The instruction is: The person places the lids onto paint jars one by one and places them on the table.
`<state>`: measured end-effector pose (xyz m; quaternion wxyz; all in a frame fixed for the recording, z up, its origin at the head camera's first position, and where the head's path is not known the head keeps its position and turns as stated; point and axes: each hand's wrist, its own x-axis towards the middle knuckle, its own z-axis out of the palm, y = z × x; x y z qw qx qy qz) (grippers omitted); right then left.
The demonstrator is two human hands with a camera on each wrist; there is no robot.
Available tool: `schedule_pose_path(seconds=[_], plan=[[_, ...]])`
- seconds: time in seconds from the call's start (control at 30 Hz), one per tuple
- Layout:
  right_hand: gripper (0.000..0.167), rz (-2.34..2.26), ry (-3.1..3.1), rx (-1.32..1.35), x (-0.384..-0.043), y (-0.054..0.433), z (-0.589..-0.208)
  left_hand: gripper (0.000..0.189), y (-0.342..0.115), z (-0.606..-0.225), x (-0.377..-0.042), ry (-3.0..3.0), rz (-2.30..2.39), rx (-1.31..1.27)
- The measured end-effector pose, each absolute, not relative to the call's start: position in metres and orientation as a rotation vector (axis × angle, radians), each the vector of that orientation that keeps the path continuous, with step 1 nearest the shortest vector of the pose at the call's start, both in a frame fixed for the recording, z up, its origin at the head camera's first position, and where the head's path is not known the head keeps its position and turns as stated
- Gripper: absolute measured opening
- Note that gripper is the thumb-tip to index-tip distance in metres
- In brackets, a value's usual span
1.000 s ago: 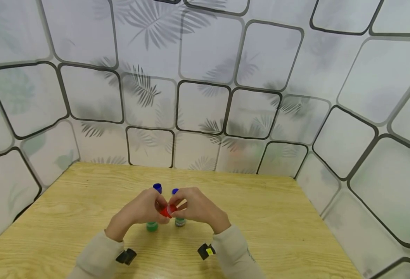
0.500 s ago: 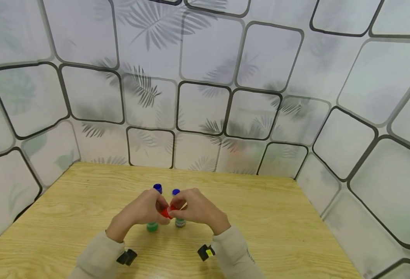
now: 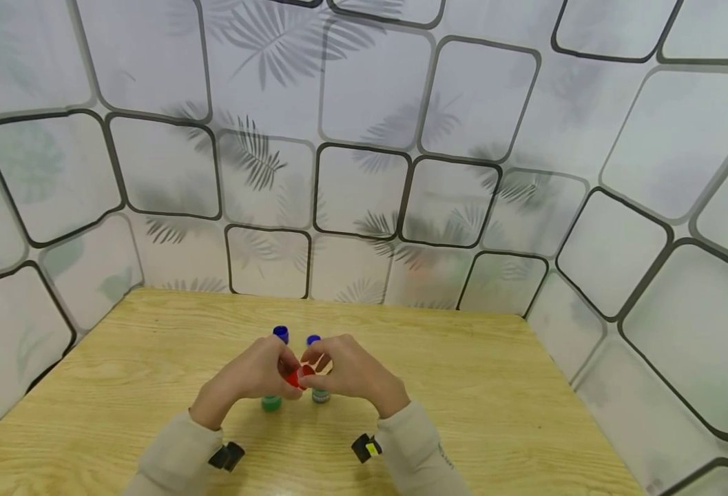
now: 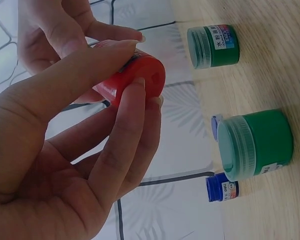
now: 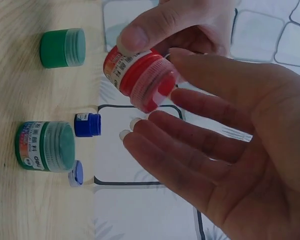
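Observation:
A red paint jar (image 5: 121,70) with a clear screw lid (image 5: 152,85) is held above the table, tilted. My left hand (image 3: 255,372) grips the jar's body, its thumb along the label and its fingertips at the red base (image 4: 152,75). At the lid is my right hand (image 3: 354,372). Its thumb and fingers reach loosely around the lid's edge, fairly straight and spread, with the fingertips right at the rim. In the head view the hands cover much of the jar.
Two green paint jars with clear lids, one on the left (image 3: 271,403) and one on the right (image 3: 320,397), stand on the wooden table (image 3: 463,399). Behind them are a small blue jar (image 3: 280,334) without a lid and a blue lid (image 3: 313,339). A patterned curtain (image 3: 364,193) surrounds the table.
My right fingers pinched closer at the lid half a second ago and are now more spread, showing more of it. My left hand keeps its grip on the red jar, nearly still.

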<state>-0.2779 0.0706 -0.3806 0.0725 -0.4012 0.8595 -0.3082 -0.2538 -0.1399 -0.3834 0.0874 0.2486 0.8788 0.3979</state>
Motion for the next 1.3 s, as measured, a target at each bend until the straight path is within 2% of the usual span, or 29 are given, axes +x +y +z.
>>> schedule_pose_path(seconds=[0.2, 0.57, 1.3], plan=[[0.031, -0.963, 2.513, -1.226, -0.278, 0.0737, -0.3769, 0.015, -0.1412, -0.3834, -0.255, 2.633, 1.179, 0.704], [0.027, -1.024, 2.438, -1.292, -0.2776, 0.0717, -0.3801, 0.014, -0.1422, -0.3847, -0.2556, 2.603, 1.197, 0.73], [0.013, -0.86, 2.556, -1.224, -0.2781, 0.0705, -0.3823, 0.009, -0.1399, -0.3845, -0.255, 2.608, 1.156, 0.757]])
